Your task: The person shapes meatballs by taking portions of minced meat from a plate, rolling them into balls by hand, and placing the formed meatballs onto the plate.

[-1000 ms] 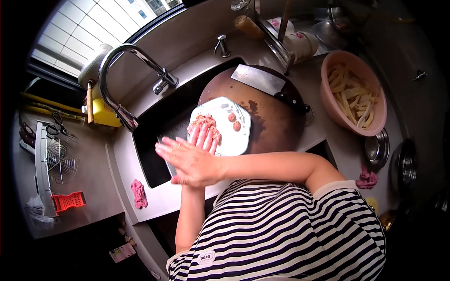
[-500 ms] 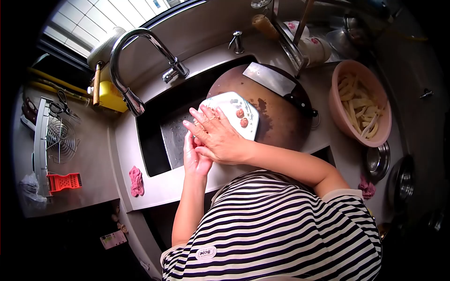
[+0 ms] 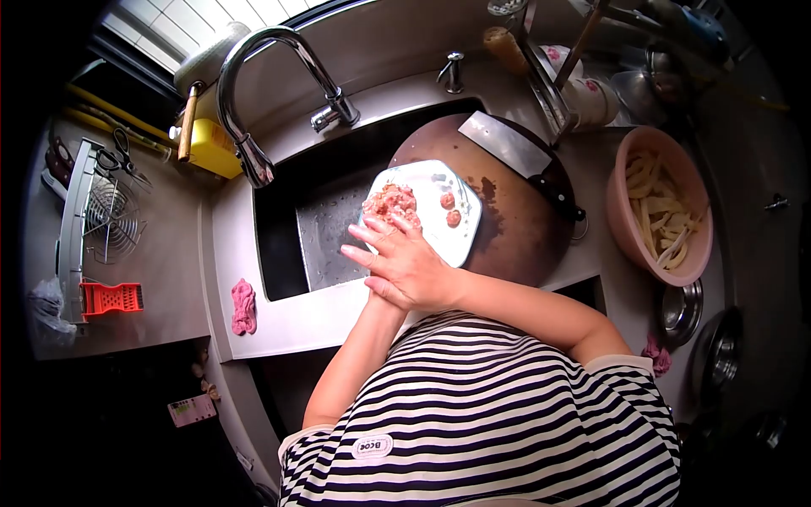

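My right hand [image 3: 407,269] lies flat with its fingers stretched out and slightly spread, palm down on top of my left hand [image 3: 390,304]. Only the wrist and heel of the left hand show; its fingers are hidden underneath. Whether anything sits between the palms cannot be seen. Just beyond the fingertips, a white plate [image 3: 460,232] with a patterned rim carries a mound of minced meat [image 3: 391,203]. Two small meatballs lie on the plate's right side, a farther meatball [image 3: 448,201] and a nearer meatball [image 3: 454,219].
The plate rests on a round wooden chopping board [image 3: 524,241] across the sink [image 3: 283,245]. A cleaver [image 3: 511,148] lies at the board's back edge. Right stands a pink bowl [image 3: 621,228] of pale strips. A faucet [image 3: 253,93] arches behind; a pink cloth [image 3: 243,307] lies left.
My right hand now covers the left hand's fingers, which showed before. Both hands sit lower relative to the plate, exposing more minced meat. The whole view has shifted slightly.
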